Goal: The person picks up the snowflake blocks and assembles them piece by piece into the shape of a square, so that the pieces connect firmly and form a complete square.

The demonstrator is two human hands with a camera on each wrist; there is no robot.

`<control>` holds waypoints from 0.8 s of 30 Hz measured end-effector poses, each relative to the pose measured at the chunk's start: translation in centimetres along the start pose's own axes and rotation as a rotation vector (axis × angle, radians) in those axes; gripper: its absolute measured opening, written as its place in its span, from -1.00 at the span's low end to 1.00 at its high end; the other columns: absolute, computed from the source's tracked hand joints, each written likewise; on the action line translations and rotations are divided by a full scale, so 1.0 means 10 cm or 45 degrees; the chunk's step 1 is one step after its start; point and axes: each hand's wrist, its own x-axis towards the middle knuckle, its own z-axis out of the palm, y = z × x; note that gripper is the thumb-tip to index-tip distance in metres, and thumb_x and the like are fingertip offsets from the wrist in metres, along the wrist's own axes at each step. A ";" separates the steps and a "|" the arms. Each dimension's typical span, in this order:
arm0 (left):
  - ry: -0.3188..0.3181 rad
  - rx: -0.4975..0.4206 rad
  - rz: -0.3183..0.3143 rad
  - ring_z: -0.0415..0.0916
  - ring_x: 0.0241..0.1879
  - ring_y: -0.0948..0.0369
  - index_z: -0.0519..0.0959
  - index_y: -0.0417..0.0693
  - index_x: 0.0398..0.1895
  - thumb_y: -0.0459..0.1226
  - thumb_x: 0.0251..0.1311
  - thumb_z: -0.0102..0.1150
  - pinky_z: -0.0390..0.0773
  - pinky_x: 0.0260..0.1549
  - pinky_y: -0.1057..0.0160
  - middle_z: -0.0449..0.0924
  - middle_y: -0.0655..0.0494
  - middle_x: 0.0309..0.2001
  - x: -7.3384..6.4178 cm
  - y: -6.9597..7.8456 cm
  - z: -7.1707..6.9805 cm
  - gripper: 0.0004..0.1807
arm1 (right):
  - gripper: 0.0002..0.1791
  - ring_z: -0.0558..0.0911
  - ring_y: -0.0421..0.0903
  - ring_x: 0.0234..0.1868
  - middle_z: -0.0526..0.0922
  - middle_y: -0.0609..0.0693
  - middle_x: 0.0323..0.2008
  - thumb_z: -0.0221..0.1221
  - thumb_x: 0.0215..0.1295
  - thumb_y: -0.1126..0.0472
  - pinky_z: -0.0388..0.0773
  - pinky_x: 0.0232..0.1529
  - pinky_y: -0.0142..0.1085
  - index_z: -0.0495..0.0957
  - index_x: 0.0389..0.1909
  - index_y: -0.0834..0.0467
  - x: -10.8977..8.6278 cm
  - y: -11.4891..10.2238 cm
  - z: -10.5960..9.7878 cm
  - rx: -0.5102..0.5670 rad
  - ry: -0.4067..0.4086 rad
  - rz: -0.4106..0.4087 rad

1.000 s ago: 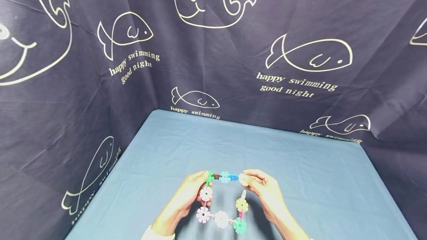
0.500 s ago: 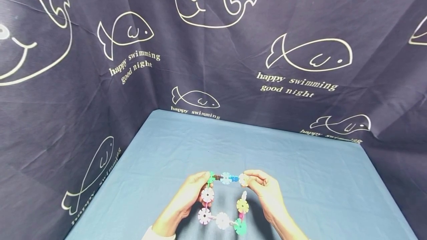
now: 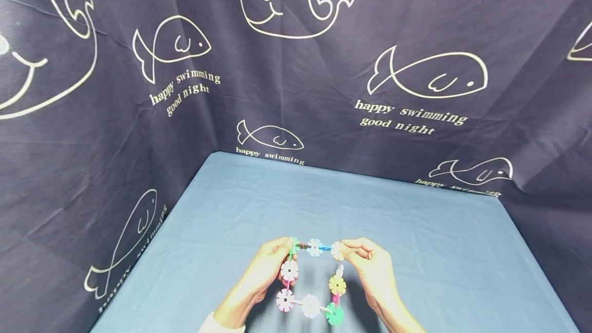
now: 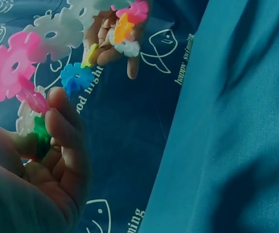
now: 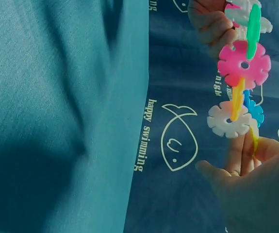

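Observation:
Several plastic snowflake discs, slotted together, make a roughly square chain held above the table; its near side has a white disc (image 3: 311,306) and a green corner disc (image 3: 335,314). At the far left corner my left hand (image 3: 268,266) pinches another green disc (image 4: 41,138) between thumb and fingers. My right hand (image 3: 371,269) pinches a pale yellowish disc (image 3: 338,251) at the far right corner. Between the hands run a brown disc, a light blue disc (image 3: 315,247) and a blue disc (image 3: 326,248). A small white disc (image 3: 339,270) above the yellow disc (image 3: 337,285) ends just short of my right fingers.
A blue cloth covers the table (image 3: 259,194). Dark curtains (image 3: 324,86) printed with fish, whales and lettering rise behind it and at the left side. Shadows of the hands fall on the cloth.
The left hand and the chain have shifted slightly to the right. The blue disc near the right hand has turned more edge-on. Both hands keep their pinch.

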 end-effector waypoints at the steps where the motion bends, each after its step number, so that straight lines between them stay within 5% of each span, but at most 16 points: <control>1: -0.009 0.000 -0.001 0.51 -0.69 0.30 0.49 -0.16 -0.44 -0.02 0.53 -0.01 0.55 -0.70 0.38 0.52 0.13 -0.66 0.00 0.01 0.00 -0.56 | -0.82 0.73 -0.13 -0.27 0.78 0.05 -0.36 0.34 0.19 0.42 0.57 -0.13 -0.39 0.69 -0.18 0.38 0.00 0.00 0.00 -0.003 -0.001 -0.004; 24: -0.053 -0.092 -0.063 0.56 -0.70 0.28 0.47 -0.16 -0.38 -0.05 0.54 -0.02 0.61 -0.72 0.35 0.57 0.08 -0.62 -0.04 -0.06 0.04 -0.60 | -0.81 0.71 -0.16 -0.29 0.77 0.05 -0.40 0.35 0.17 0.45 0.61 -0.11 -0.38 0.67 -0.18 0.41 -0.08 -0.04 0.07 0.063 0.073 -0.022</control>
